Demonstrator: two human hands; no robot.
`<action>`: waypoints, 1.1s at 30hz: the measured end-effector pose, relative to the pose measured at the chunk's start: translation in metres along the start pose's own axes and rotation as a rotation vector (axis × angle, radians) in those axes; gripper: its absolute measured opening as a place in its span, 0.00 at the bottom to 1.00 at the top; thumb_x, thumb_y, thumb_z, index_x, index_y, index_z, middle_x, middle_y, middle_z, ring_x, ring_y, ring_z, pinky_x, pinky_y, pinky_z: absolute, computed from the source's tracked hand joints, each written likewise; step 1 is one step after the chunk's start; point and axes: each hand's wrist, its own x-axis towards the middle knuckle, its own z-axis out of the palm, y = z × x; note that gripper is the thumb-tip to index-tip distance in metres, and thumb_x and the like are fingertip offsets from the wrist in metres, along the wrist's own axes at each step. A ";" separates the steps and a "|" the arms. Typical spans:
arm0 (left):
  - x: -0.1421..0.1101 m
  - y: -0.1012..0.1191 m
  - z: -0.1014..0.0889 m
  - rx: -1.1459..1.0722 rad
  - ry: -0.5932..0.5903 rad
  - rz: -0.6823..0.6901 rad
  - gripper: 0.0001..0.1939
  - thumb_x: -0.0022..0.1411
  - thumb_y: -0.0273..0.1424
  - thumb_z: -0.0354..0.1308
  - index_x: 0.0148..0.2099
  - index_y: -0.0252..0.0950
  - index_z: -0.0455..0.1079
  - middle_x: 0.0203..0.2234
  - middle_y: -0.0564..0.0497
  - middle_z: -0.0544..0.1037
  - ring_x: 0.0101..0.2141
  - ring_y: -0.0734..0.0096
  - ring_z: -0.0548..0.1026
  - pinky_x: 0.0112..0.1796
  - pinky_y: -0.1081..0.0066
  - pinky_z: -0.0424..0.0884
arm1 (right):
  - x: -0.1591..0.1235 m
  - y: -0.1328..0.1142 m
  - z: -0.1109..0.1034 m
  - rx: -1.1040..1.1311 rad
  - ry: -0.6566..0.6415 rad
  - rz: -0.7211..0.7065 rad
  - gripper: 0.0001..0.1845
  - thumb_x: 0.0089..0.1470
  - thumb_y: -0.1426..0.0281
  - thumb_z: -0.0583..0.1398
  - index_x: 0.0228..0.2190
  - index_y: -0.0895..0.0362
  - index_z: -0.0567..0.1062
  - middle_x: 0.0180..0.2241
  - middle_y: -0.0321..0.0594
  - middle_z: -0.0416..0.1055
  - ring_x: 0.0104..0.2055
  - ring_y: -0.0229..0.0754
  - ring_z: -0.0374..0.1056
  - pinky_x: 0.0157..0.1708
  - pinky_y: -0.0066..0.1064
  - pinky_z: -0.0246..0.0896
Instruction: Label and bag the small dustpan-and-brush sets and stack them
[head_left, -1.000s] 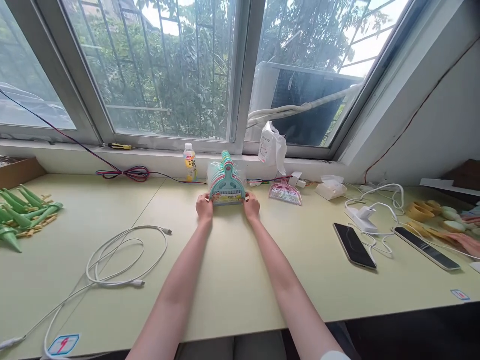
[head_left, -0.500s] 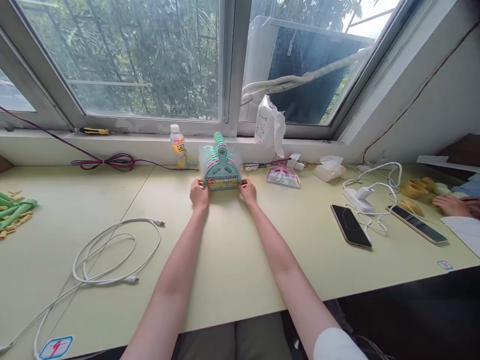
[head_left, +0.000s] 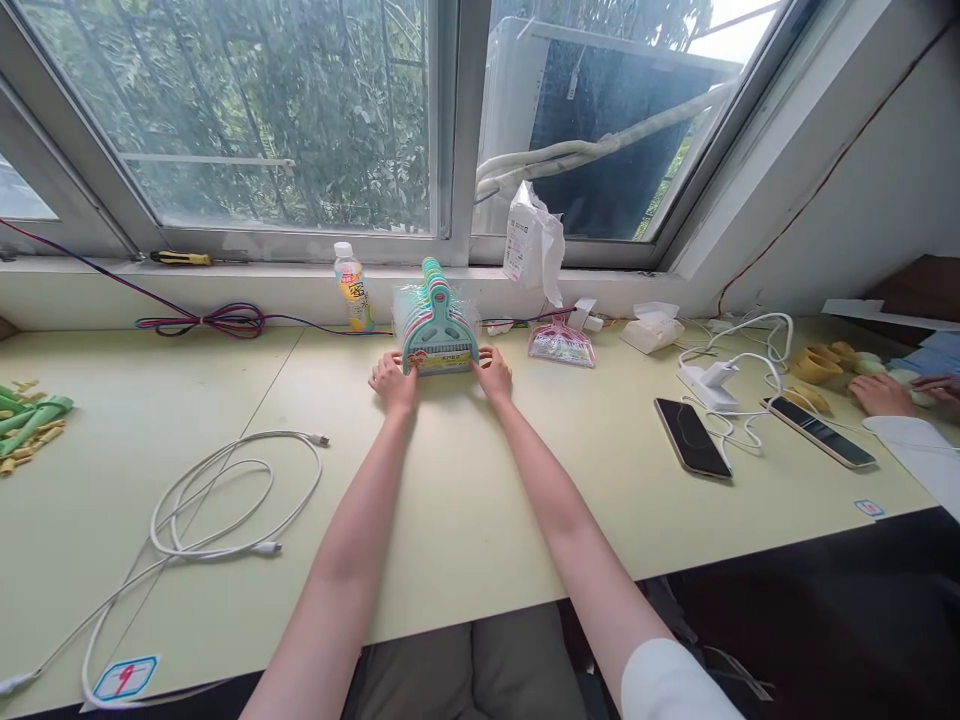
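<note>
A row of small mint-green and pink dustpan and brush sets (head_left: 441,328) stands against the wall below the window, packed one behind another in clear plastic. The front set is mint green, with a bristle strip and a yellow label. My left hand (head_left: 393,384) grips its left lower corner, the thumb on the front and the fingers bent along the side. At the right lower corner my right hand (head_left: 493,376) holds on in the same way. Both forearms stretch forward over the table. A pink dustpan and brush set (head_left: 562,343) in plastic lies to the right.
Left of the row stands a drink bottle (head_left: 353,288). A coiled white cable (head_left: 217,545) lies on the left of the pale table (head_left: 465,530). Rightward are a phone (head_left: 691,438), a charger block (head_left: 709,386) and a co-worker's hand (head_left: 883,394).
The view has shifted slightly. My left fingers have spread a little outward at the side of the row, and my right fingers have shifted slightly. The row stays in about the same place.
</note>
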 end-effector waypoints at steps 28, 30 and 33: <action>0.007 -0.005 0.000 -0.166 0.299 0.024 0.16 0.67 0.35 0.46 0.54 0.37 0.62 0.52 0.39 0.69 0.52 0.52 0.67 0.55 0.52 0.60 | 0.065 0.128 -0.151 -0.208 0.542 0.558 0.04 0.51 0.70 0.59 0.30 0.56 0.75 0.51 0.51 0.71 0.60 0.55 0.59 0.62 0.58 0.42; 0.008 -0.003 -0.002 -0.176 0.288 0.002 0.15 0.67 0.34 0.46 0.53 0.38 0.62 0.52 0.39 0.69 0.53 0.52 0.67 0.55 0.52 0.61 | 0.057 0.121 -0.154 -0.150 0.574 0.548 0.05 0.52 0.70 0.57 0.30 0.55 0.73 0.45 0.52 0.74 0.55 0.55 0.65 0.58 0.55 0.50; 0.006 0.002 -0.008 -0.197 0.290 -0.049 0.14 0.66 0.32 0.45 0.52 0.38 0.63 0.51 0.39 0.69 0.53 0.52 0.67 0.55 0.51 0.61 | 0.039 0.112 -0.160 -0.058 0.633 0.566 0.09 0.55 0.71 0.52 0.36 0.54 0.71 0.40 0.53 0.75 0.47 0.55 0.71 0.49 0.47 0.62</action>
